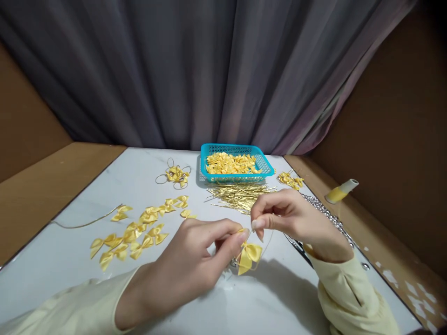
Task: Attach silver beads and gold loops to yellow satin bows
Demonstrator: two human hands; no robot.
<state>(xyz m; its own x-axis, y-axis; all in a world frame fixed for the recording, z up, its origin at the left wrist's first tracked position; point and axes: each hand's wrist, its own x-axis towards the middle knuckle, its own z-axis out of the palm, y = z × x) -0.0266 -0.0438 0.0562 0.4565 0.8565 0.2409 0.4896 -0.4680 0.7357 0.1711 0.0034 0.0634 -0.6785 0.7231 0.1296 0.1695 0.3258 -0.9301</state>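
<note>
**Yellow bow (249, 256) hanging below left hand (206, 251), above white table (146, 184)**

The bow is showing a smooth, satin-like sheen, with a thin cord (267, 244) looping beside it. Similar loose bows (134, 231) are lying in a rough diagonal spread to the left. Stiff-looking gold strands (240, 196) are forming a heap before a perforated blue basket (237, 177), which is holding more yellow pieces (230, 164). Shiny silver rings (324, 209) are lying in a line at the right.

My left hand is pinching the bow's upper end between thumb and forefinger. My right hand (282, 218) is closing thumb and forefinger just beside it, apparently on the cord; the exact contact is staying too small to confirm.

The table is showing faint veining. A yellow thread cone (341, 191) is standing tilted toward the right edge. Grey curtains (195, 70) are hanging behind, and brown panels (394, 107) are flanking both sides.
</note>
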